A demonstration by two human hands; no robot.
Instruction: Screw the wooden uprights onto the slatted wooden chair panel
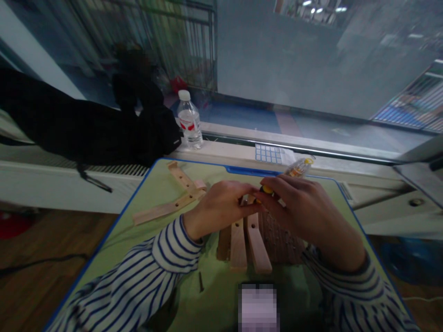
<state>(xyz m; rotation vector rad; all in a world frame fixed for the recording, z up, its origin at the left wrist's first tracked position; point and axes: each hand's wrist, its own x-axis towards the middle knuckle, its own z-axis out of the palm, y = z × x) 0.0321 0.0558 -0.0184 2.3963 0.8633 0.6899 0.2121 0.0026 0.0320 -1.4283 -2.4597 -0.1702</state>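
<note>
My left hand is closed at the far end of two pale wooden strips with holes; its fingertips hide what they pinch there. The left strip and the right strip spread slightly apart towards me, over a brown textured block. Directly above the strips' far ends, my right hand grips a short yellow-and-black handle, which looks like a screwdriver's. Its tip is hidden behind the fingers. A dark screw lies on the table near my left sleeve.
More joined wooden strips lie at the table's far left. A clear plastic packet is at the far edge. On the sill stand a water bottle and a black bag. A blurred pale rectangle is at the near edge.
</note>
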